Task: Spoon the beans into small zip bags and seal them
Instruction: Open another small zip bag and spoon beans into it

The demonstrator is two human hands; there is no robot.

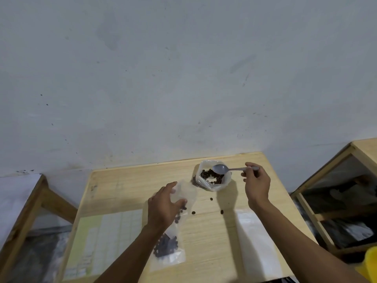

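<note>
A large open clear bag [216, 185] holding dark beans [212, 176] stands at the far middle of the wooden table [126, 193]. My right hand [257, 184] pinches the handle of a grey spoon [221, 169], whose empty bowl hovers over that bag's mouth. My left hand [163, 205] grips a small clear zip bag [186, 193] upright, with a few beans in it. A filled zip bag [167, 247] lies flat below my left forearm.
Three loose beans [211, 199] lie on the table between my hands. A printed sheet [102, 242] covers the near left, flat clear bags [257, 242] the near right. Wooden frames stand either side, and a yellow object [370, 262] sits at the lower right.
</note>
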